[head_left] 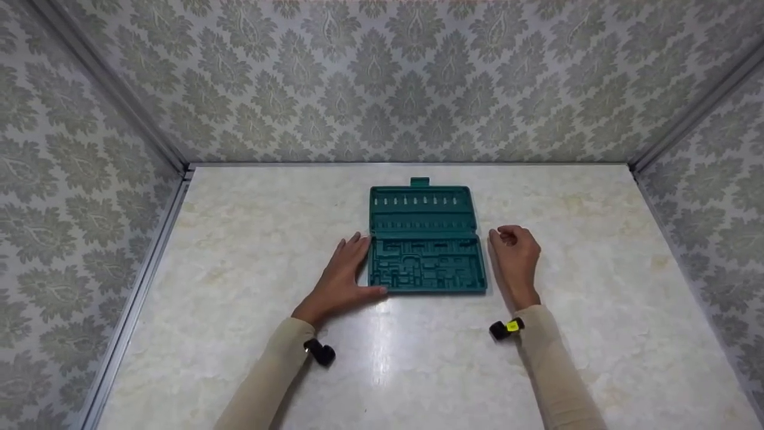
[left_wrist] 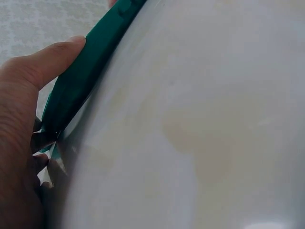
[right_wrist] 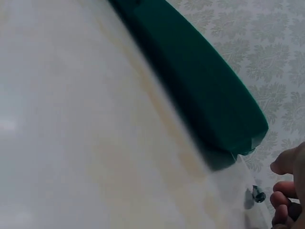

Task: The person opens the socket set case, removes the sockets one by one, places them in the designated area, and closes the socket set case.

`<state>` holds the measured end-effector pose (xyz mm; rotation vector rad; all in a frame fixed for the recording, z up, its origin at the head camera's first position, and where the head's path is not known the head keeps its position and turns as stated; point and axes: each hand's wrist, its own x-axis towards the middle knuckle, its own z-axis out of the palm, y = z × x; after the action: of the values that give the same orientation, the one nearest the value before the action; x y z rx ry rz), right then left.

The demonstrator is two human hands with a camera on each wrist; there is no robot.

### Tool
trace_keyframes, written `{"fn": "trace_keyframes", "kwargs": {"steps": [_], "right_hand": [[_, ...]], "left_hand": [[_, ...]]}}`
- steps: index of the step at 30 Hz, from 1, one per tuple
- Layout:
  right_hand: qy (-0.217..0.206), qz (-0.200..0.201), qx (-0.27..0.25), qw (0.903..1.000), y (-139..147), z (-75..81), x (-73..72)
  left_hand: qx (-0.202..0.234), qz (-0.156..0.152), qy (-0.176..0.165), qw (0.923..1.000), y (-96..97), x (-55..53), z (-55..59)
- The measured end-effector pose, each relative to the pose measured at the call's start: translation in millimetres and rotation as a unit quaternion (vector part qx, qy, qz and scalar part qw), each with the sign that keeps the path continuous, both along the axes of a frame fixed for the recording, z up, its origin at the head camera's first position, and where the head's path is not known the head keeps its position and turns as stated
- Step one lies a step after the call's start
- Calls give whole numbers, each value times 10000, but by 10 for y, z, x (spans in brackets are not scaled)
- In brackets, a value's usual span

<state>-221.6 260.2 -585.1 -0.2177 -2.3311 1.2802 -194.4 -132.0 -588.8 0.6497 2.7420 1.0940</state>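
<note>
A green plastic tool case (head_left: pixel 425 234) lies unfolded flat on the table. Its near half has moulded recesses, and a row of small pale pieces (head_left: pixel 415 201) sits in the far half. My left hand (head_left: pixel 340 275) spans the front left corner, fingers along the left side, thumb (left_wrist: pixel 62 55) pressing the front edge. Just off the right side, my right hand (head_left: pixel 517 254) has curled fingers (right_wrist: pixel 281 198). At these fingertips, in the right wrist view, is a small shiny metal piece (right_wrist: pixel 259 194), low over the tabletop; most of its hold is hidden.
The pale marbled table (head_left: pixel 268 197) reaches back to a patterned wall (head_left: pixel 382 83), with more patterned panels at both sides. A latch (head_left: pixel 419 181) juts from the case's far edge. Small black cameras (head_left: pixel 322 352) are worn on both sleeved wrists.
</note>
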Motion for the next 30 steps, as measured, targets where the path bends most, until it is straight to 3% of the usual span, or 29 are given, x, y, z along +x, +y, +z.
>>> {"fn": "trace_keyframes", "kwargs": {"steps": [8, 16, 24, 30], "right_hand": [[-422, 1156, 221, 9922, 36, 241, -229], [-997, 2297, 848, 9644, 111, 357, -491], [-1430, 2798, 1276, 9407, 75, 451, -761], [-1395, 3072, 1673, 9264, 38, 532, -945]], "left_hand": [[-92, 32, -38, 9999, 0, -3, 13], [-31, 85, -36, 10000, 15, 10, 3], [36, 149, -22, 9999, 3, 13, -23], [67, 124, -1, 9999, 1, 9, -22]]}}
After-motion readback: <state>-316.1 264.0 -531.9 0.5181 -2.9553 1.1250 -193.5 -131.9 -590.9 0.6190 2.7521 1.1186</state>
